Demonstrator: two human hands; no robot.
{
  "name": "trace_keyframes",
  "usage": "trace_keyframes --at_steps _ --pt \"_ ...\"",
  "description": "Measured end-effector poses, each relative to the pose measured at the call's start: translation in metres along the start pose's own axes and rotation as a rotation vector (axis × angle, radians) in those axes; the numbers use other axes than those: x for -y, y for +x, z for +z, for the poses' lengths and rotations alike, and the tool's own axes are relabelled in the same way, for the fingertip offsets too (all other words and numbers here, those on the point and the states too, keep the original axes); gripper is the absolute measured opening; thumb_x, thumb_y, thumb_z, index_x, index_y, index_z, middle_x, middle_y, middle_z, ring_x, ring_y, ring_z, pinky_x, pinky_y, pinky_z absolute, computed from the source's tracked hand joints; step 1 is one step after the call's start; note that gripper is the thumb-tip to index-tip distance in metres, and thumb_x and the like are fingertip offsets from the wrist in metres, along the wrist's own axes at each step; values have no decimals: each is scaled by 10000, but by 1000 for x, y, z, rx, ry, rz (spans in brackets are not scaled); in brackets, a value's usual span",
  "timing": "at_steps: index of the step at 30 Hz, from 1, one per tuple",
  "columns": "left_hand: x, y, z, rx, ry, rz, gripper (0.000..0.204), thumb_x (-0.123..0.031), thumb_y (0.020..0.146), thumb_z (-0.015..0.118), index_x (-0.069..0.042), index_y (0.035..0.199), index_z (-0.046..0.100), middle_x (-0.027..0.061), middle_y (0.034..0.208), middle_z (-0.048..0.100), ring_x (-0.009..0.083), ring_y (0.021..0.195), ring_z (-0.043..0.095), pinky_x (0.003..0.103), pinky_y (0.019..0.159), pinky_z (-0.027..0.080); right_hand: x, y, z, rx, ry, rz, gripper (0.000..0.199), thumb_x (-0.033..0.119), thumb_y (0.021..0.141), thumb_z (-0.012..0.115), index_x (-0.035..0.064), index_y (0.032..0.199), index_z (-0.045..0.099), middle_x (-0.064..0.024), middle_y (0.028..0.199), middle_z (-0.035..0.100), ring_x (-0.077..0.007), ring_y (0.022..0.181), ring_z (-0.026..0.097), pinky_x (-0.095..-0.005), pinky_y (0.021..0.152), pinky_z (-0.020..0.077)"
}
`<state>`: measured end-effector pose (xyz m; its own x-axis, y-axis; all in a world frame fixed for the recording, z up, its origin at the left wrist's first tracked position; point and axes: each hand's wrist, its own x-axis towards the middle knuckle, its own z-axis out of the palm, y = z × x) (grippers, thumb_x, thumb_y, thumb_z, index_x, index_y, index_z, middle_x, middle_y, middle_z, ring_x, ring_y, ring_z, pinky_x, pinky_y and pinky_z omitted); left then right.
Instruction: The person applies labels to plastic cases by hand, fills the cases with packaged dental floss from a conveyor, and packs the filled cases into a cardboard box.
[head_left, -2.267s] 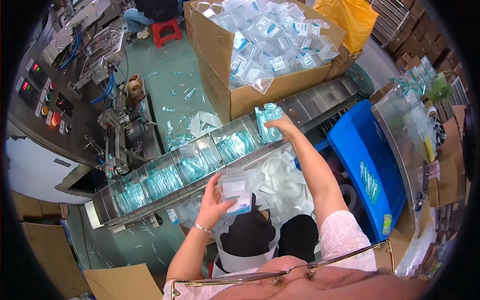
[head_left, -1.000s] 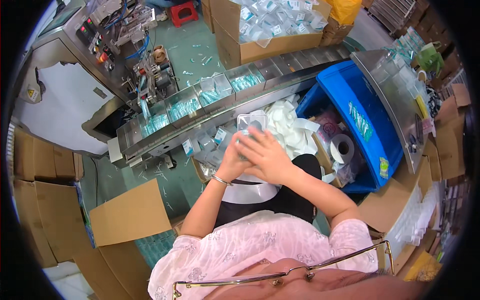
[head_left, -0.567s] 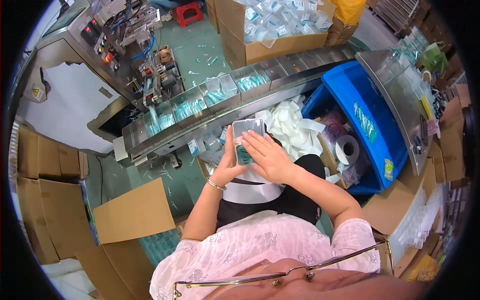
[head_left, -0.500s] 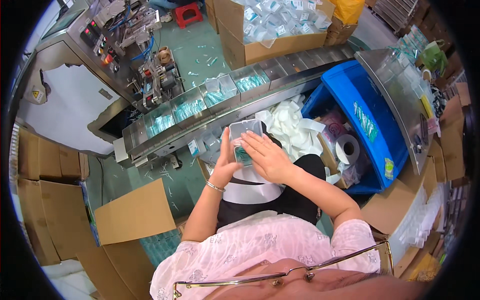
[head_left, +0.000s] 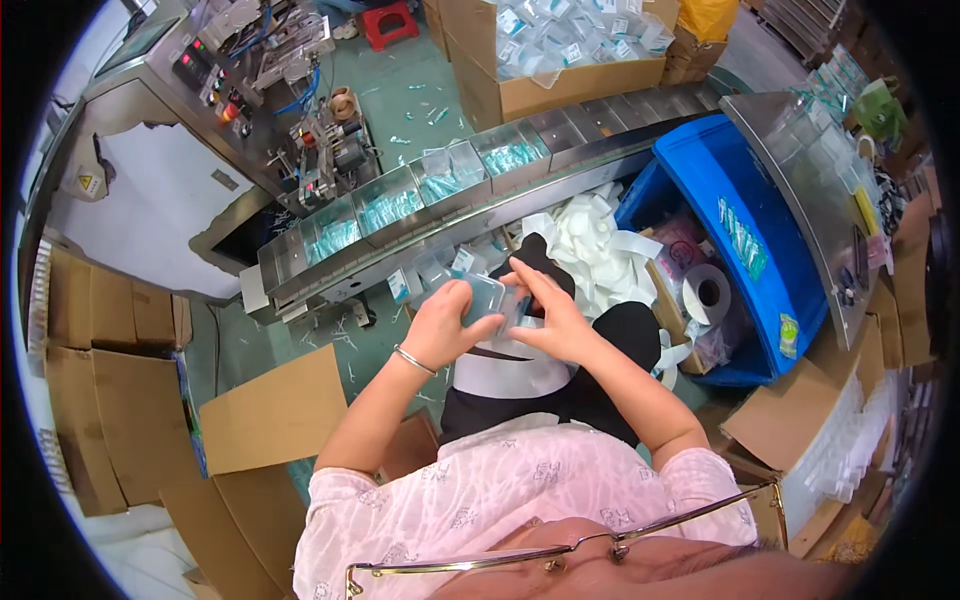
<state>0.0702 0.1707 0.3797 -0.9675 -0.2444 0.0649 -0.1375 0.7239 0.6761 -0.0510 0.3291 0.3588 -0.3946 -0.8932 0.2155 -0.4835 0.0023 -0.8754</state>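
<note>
Between my hands, above my lap, is a small clear plastic box, tilted on its side. My left hand grips its left side, thumb and fingers round it; a bangle is on that wrist. My right hand takes the right side, thumb below and fingers above, partly hiding the box. What lies inside it is hard to make out. Just beyond, other clear boxes with labels rest against the conveyor. Small teal stick-like pieces fill several of the conveyor's compartments.
Past the conveyor stands a carton heaped with clear boxes. White strips pile up beside a blue bin on the right, with a white roll near it. A machine is at the far left; an open carton sits near left.
The box has tipped and moved slightly left. My right hand has gone from lying flat over it to its right side, while my left hand has wrapped round its left side.
</note>
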Motion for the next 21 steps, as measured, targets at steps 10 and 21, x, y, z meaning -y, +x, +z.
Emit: trace_keyframes --at_steps 10,21 --pt "9 -4 11 -72 77 -102 503 -219 719 637 -121 1165 425 211 884 549 373 825 550 396 716 461 -19 9 45 -124 -408 -181 936 151 521 766 -48 1280 256 -194 1170 424 -347 1078 430 -420 883 363" --pt "55 -52 -2 -67 -608 -188 389 -244 778 618 -117 1118 478 27 903 517 116 788 496 273 700 416 8 13 68 78 -455 -342 849 195 519 765 -11 1244 375 -177 1122 476 -333 1024 461 -413 839 389"
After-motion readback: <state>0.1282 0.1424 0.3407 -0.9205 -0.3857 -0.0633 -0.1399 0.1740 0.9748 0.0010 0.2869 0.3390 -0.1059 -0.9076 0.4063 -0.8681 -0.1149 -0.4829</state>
